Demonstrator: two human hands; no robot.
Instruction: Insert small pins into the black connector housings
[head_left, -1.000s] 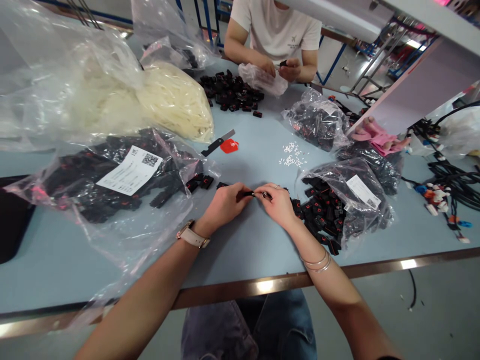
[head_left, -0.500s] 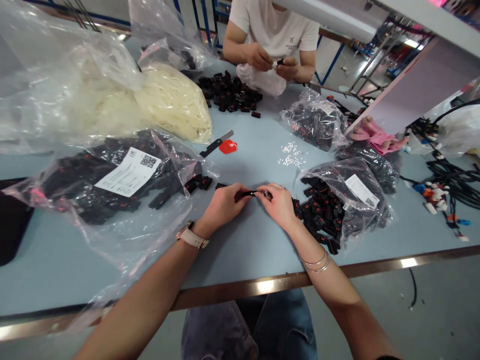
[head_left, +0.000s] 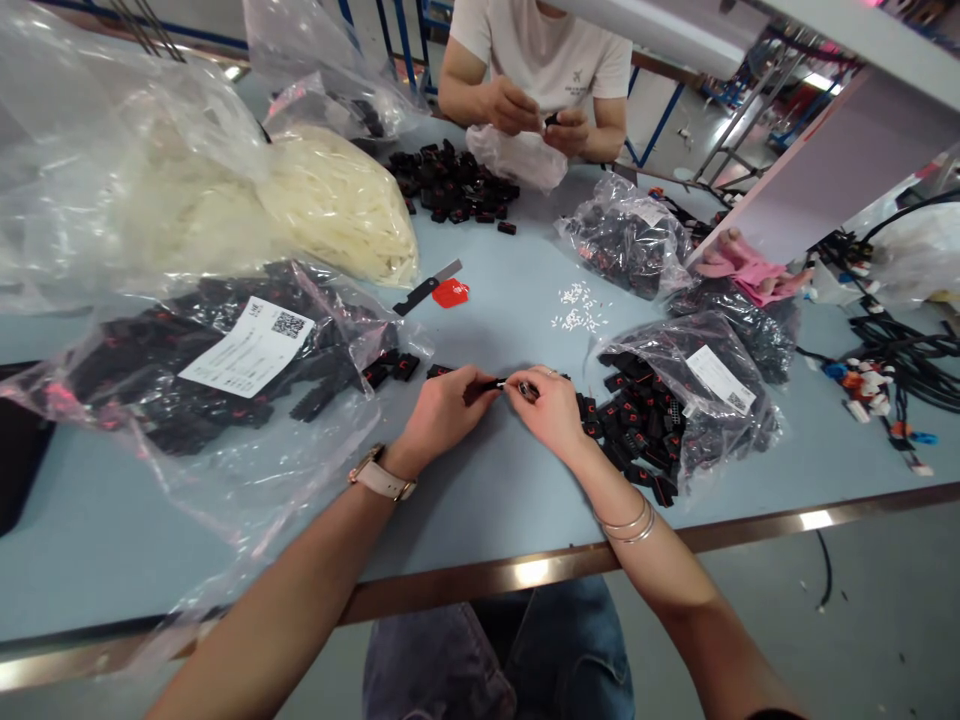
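My left hand (head_left: 444, 408) pinches a small black connector (head_left: 487, 385) just above the blue table (head_left: 495, 480). My right hand (head_left: 546, 410) meets it from the right, fingertips pressed to the connector's end, with a tiny white piece between them. An open clear bag of black and red connectors (head_left: 660, 420) lies right beside my right hand. A few loose black connectors (head_left: 394, 368) lie left of my left hand.
A large labelled bag of black parts (head_left: 217, 365) lies at the left, a bag of white strips (head_left: 337, 200) behind it. A folding knife (head_left: 426, 288), a red piece (head_left: 452, 293) and small white bits (head_left: 576, 308) lie mid-table. A person (head_left: 536, 70) works opposite. Cables (head_left: 892, 370) lie right.
My hands stay joined on the connector and barely shift. The view has drifted slightly. The person opposite has raised both hands with a small black part.
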